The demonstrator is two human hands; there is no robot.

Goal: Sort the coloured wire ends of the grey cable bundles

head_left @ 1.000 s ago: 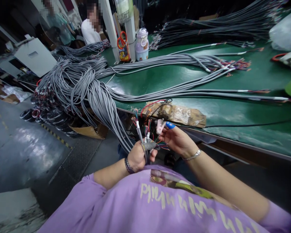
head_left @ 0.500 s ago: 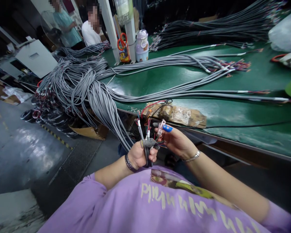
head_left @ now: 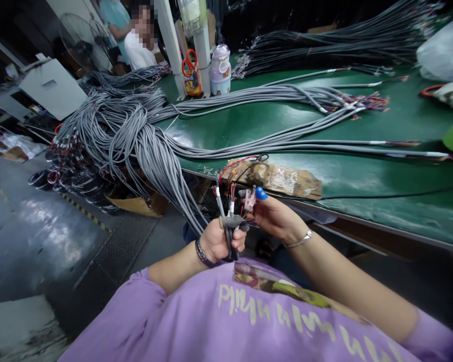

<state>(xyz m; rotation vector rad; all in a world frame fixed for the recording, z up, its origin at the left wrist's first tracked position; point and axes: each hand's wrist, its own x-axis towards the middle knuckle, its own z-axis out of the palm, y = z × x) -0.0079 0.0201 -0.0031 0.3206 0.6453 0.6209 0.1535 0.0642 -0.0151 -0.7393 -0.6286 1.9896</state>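
Observation:
My left hand (head_left: 216, 240), with dark finger covers, is wrapped round several grey cables (head_left: 220, 202), their ends pointing up. Thin coloured wires (head_left: 233, 190) fan out above the white bands on those ends, and some bend right towards my other hand. Just to the right, my right hand (head_left: 274, 217) is closed on a small pale pink tool (head_left: 249, 199), close beside the wires. A blue cover (head_left: 261, 193) sits on one of its fingers and a dark one on another. Whether the tool touches a wire I cannot tell.
Grey cables (head_left: 143, 131) lie along the green bench (head_left: 309, 173) and hang over its edge. A taped cardboard piece (head_left: 287, 179) lies at the front edge. Behind are a lilac bottle (head_left: 221, 70), orange-handled scissors (head_left: 190, 61) and black cables (head_left: 324, 48). Co-workers are at the back left.
The pink tool has turned slightly in my right hand, and the blue-covered finger has shifted a little. My left hand keeps its grip. A person at the back has moved right.

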